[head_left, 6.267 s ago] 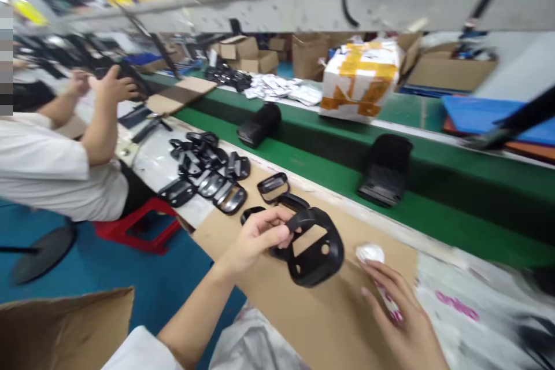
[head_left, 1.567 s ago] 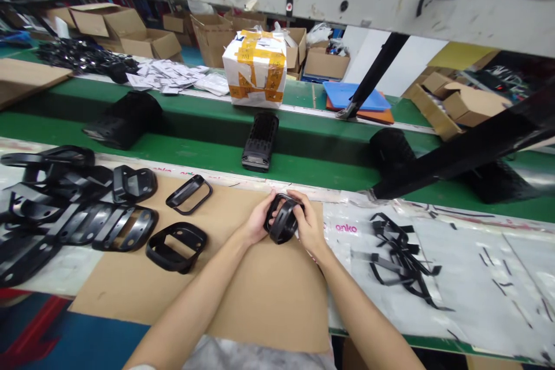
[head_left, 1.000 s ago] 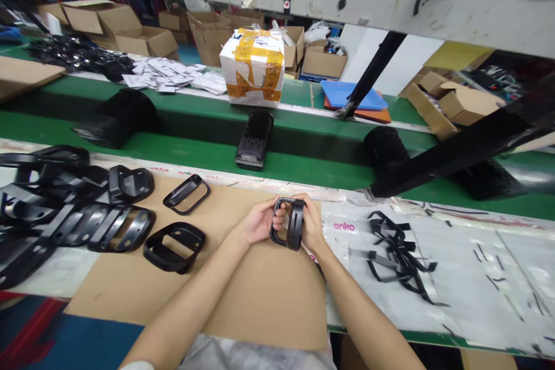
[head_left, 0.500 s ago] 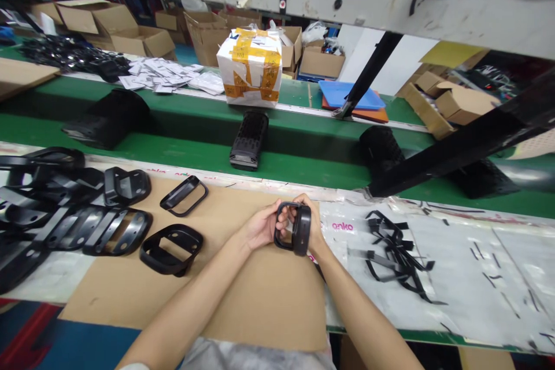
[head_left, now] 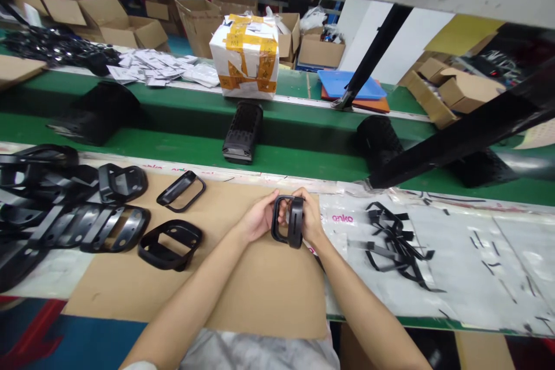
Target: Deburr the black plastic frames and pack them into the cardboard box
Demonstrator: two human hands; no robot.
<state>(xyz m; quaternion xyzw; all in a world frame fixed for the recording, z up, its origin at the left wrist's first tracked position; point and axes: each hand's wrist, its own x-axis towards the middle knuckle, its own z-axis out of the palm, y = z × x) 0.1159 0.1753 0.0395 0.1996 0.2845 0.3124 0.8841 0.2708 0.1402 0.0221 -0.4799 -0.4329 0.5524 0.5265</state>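
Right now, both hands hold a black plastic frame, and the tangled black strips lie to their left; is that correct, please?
Not quite: the head view shows the tangled black strips lying to their right. The left hand and right hand do hold a black plastic frame.

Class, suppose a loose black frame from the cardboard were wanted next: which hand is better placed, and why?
Left, probably. Both hands are on the held frame, but the left hand is nearer the loose frames; the right hand is on the far side.
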